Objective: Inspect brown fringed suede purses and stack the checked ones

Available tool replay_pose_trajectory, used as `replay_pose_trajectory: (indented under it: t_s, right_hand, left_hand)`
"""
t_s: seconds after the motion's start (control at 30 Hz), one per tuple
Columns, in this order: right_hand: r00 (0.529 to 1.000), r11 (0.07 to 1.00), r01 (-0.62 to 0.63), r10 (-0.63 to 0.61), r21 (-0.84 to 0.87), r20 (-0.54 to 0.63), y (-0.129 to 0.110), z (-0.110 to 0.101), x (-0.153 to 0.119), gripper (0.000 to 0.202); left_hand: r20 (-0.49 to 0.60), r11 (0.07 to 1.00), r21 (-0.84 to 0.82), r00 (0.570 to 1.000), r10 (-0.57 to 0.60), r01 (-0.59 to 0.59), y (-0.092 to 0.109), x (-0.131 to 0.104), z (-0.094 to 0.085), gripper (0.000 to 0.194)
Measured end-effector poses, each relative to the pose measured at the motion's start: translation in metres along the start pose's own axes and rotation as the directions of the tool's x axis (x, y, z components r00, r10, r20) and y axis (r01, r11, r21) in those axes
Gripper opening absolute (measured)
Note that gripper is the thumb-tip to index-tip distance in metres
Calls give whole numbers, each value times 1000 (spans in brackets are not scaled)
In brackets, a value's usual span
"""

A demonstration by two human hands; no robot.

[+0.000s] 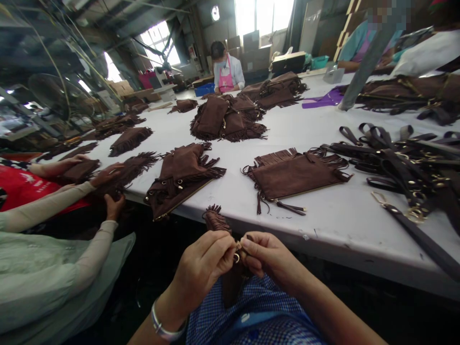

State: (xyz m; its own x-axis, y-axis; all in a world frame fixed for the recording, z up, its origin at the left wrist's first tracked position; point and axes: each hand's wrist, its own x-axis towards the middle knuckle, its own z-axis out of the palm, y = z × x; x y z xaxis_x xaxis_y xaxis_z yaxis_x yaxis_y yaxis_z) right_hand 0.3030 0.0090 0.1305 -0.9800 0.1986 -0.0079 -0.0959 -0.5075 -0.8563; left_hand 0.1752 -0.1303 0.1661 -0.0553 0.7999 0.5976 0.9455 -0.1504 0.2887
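Over my lap at the table's front edge, my left hand [210,256] and my right hand [264,251] meet with their fingertips pinched together. Between and below them hangs a brown fringed bag [217,220], its fringe resting toward the table edge. A small gold ring [236,258] shows at my left fingertips. My right fingers pinch a thin dark piece that looks like part of the bag's strap or cord; its exact form is hidden. Just beyond lie a fringed pouch with a gold zipper [294,175] and a drawstring fringed bag [179,177].
Dark straps with gold clips [413,177] are heaped on the white table [230,167] at right. More brown bags [226,117] are piled further back. A grey post [370,57] rises from the table. At left, a co-worker's hands [113,206] handle another bag; other people sit across.
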Motion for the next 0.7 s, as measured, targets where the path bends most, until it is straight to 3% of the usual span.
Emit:
replay_pose_trajectory:
  t_s: [0.13,0.3,0.43,0.57,0.7]
  right_hand:
    - [999,999,14,-12,-53,30,-3,-1,-1,37]
    - [998,953,-34,14,302,69,14,7,-1,29]
    - [992,925,-47,-2,378,128,25,5,-1,29]
    - [977,985,-41,3,169,215,15,-7,-2,30]
    - [954,990,-64,97,-125,283,-7,-15,-3,31]
  left_hand:
    - [-21,999,-41,999,-34,33,3,1,1,19]
    - [-126,992,-77,986,-105,96,9,3,12,16]
    - [-16,936,-252,966,-258,245,14,5,10,9]
    - [177,865,-358,935,-306,351,12,6,2,4]
    - [247,881,-363,943,-222,302,3,10,-3,3]
